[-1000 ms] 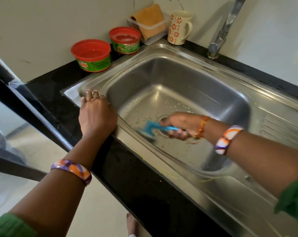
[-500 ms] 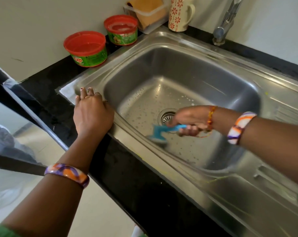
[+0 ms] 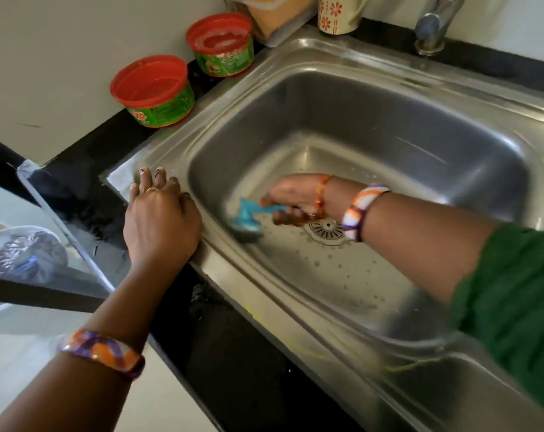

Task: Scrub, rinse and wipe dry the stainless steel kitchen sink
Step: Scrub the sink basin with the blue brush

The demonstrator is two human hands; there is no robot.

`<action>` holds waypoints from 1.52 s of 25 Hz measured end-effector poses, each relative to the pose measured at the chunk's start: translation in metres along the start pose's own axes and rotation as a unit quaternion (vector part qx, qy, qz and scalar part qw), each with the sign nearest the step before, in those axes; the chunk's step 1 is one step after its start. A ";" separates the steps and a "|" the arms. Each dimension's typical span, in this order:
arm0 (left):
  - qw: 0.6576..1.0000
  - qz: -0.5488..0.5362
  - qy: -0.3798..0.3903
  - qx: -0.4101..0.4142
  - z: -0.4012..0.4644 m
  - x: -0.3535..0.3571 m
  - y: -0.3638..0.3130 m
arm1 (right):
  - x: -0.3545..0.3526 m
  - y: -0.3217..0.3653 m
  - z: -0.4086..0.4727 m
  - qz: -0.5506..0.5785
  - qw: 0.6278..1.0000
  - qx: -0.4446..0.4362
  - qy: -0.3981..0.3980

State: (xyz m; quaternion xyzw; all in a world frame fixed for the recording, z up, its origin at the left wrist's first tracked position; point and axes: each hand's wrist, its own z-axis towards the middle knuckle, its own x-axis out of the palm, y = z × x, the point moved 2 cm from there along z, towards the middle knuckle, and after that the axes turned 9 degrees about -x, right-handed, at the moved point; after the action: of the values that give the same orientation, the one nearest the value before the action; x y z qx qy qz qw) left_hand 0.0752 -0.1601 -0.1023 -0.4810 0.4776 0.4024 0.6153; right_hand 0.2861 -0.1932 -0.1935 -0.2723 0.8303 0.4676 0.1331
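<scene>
Showing a dull grey shine, the stainless steel sink sits in the black counter, its basin floor speckled with droplets and suds around the round drain. The blue scrub brush is motion-blurred, so its bristles are hard to make out, and the tap, floral mug and plastic box at the back are cut off by the top edge. The right hand has its fingers curled round the brush handle, with the head down on the basin floor just left of the drain near the left wall, while the left hand rests flat, fingers loosely spread, on the sink's near-left rim.
</scene>
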 end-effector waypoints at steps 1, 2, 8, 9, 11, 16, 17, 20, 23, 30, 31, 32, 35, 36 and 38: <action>1.000 0.001 0.000 -0.001 0.001 0.000 0.000 | 0.002 -0.004 -0.017 -0.008 0.994 0.077 0.081; 1.000 0.001 0.000 -0.005 0.001 0.000 0.000 | 0.009 -0.015 -0.027 -0.046 0.963 0.162 0.208; 1.000 0.007 0.002 -0.026 0.000 -0.002 -0.002 | 0.012 0.038 -0.004 0.202 0.977 0.036 0.051; 1.000 0.007 0.000 -0.029 -0.001 -0.002 -0.001 | 0.011 0.050 0.014 0.292 0.956 0.005 0.006; 0.999 0.002 -0.005 -0.034 0.000 -0.002 -0.001 | 0.010 0.003 0.072 0.220 0.974 0.049 -0.011; 1.000 -0.005 -0.009 -0.023 -0.001 -0.002 0.000 | 0.017 -0.035 -0.003 -0.039 0.942 0.224 0.245; 1.000 -0.007 -0.007 -0.022 -0.001 -0.002 -0.001 | 0.019 -0.030 -0.020 -0.112 0.915 0.224 0.317; 1.000 -0.008 -0.007 -0.023 -0.002 -0.003 -0.002 | 0.011 -0.009 -0.003 -0.163 0.951 0.167 0.204; 1.000 -0.004 -0.007 -0.024 -0.001 -0.003 -0.001 | 0.011 0.042 0.028 0.028 0.997 0.016 -0.071; 1.000 -0.019 -0.010 -0.017 0.001 -0.001 0.002 | 0.018 0.007 -0.051 -0.221 0.918 0.163 0.286; 1.000 -0.020 -0.009 -0.016 0.001 -0.001 0.002 | 0.014 -0.009 -0.066 -0.282 0.863 0.212 0.362; 1.000 -0.019 -0.008 -0.014 0.001 -0.001 0.002 | 0.015 -0.019 -0.075 -0.302 0.832 0.249 0.393; 1.000 -0.012 -0.002 -0.017 0.000 -0.001 0.002 | 0.018 -0.012 -0.068 -0.244 0.890 0.230 0.310; 1.000 -0.012 0.000 -0.018 0.000 -0.001 0.001 | 0.014 0.000 -0.065 -0.232 0.911 0.199 0.277; 1.000 -0.009 0.000 -0.022 0.000 -0.003 0.001 | 0.002 0.027 -0.070 -0.213 0.949 0.145 0.181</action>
State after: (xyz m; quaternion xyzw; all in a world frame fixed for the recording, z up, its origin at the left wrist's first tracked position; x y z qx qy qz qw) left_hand 0.0740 -0.1602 -0.0996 -0.4990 0.4642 0.4074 0.6079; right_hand 0.2714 -0.2421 -0.1382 -0.5005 0.8222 0.2458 0.1146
